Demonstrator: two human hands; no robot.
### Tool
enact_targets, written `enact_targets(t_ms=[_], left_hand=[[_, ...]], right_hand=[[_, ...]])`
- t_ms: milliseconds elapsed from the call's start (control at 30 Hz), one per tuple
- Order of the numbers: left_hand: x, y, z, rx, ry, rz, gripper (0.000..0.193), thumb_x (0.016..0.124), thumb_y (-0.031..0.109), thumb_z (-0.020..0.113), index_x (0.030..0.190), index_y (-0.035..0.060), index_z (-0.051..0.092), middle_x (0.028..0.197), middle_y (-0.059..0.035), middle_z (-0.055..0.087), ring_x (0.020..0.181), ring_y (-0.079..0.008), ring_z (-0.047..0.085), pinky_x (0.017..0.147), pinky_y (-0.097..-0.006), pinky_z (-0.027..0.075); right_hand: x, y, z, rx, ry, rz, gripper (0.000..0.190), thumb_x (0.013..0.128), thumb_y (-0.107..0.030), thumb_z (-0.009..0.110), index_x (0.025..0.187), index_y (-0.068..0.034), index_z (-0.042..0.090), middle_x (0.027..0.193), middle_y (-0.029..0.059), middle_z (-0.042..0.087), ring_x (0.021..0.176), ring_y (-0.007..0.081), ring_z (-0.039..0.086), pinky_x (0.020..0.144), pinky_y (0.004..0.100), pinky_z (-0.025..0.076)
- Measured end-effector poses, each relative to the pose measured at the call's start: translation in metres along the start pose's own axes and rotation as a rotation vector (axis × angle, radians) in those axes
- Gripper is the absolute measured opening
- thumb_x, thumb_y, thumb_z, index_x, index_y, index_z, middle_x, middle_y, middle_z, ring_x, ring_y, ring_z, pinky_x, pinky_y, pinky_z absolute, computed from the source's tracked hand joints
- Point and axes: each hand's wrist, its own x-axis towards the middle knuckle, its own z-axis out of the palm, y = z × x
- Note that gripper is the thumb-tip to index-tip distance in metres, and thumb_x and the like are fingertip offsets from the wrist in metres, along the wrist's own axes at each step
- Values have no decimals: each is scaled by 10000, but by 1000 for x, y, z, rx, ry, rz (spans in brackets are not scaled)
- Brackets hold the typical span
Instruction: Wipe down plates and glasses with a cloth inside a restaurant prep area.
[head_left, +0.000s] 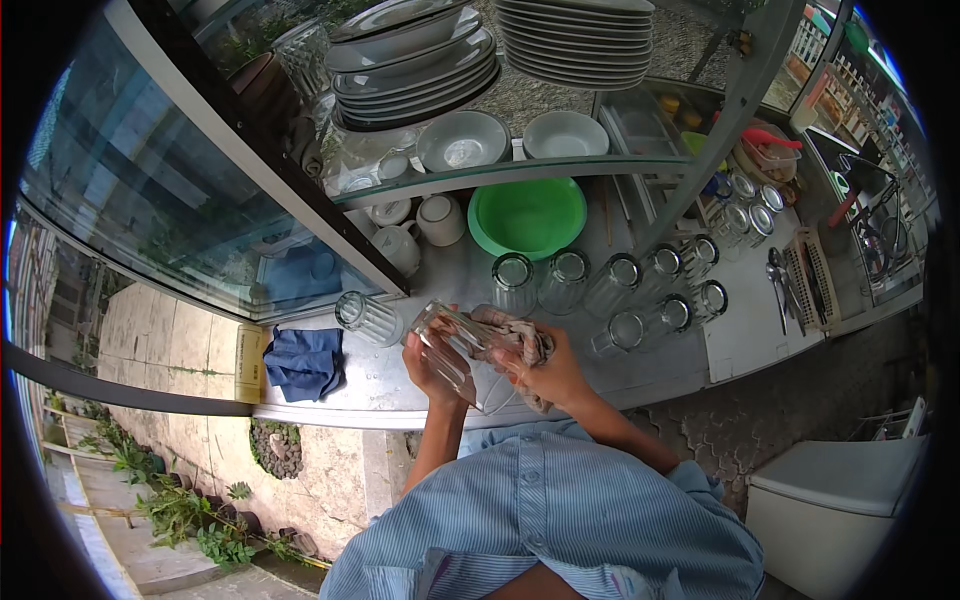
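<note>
My left hand (437, 373) grips a clear ribbed drinking glass (448, 341), tilted in front of my chest above the metal counter. In my right hand (551, 375) is a bunched checked cloth (525, 337), pressed against the glass at its right end. Part of the cloth hides that end, so I cannot tell whether it reaches inside. Just left of my hands stands another upside-down glass (369, 318). Several more overturned glasses (568, 279) are grouped to the right on the counter.
A green plastic bowl (529, 217) and white mugs (440, 220) sit under the glass shelf (525, 175), which holds plates (412, 75) and bowls. A folded blue cloth (304, 364) lies at left. Spoons (784, 289) and a cutlery basket (810, 277) are at right, above a white box-like unit (829, 487).
</note>
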Motion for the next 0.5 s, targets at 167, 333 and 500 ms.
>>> enact_targets(t_ms=[167, 333, 500], left_hand=[[6, -3, -57, 309, 2, 12, 439, 849, 389, 459, 1071, 15, 514, 976, -112, 573, 944, -222, 548, 829, -346, 439], [11, 20, -83, 1418, 79, 774, 501, 590, 413, 757, 904, 55, 599, 800, -38, 569, 807, -218, 543, 921, -368, 268], [5, 25, -94, 1778, 154, 1041, 559, 555, 403, 800, 915, 37, 578, 856, -52, 575, 849, -220, 539, 917, -400, 266]], right_hand=[[-3, 17, -10, -160, -172, 416, 396, 746, -201, 719, 1027, 44, 583, 782, 88, 645, 678, 133, 611, 653, 255, 483], [-7, 67, -36, -445, -166, 104, 514, 693, -293, 748, 1043, 50, 592, 885, 160, 657, 813, 223, 631, 755, 297, 478], [-12, 74, -45, -444, -161, 124, 547, 684, -323, 748, 1045, 57, 589, 942, 187, 649, 882, 246, 628, 812, 303, 466]])
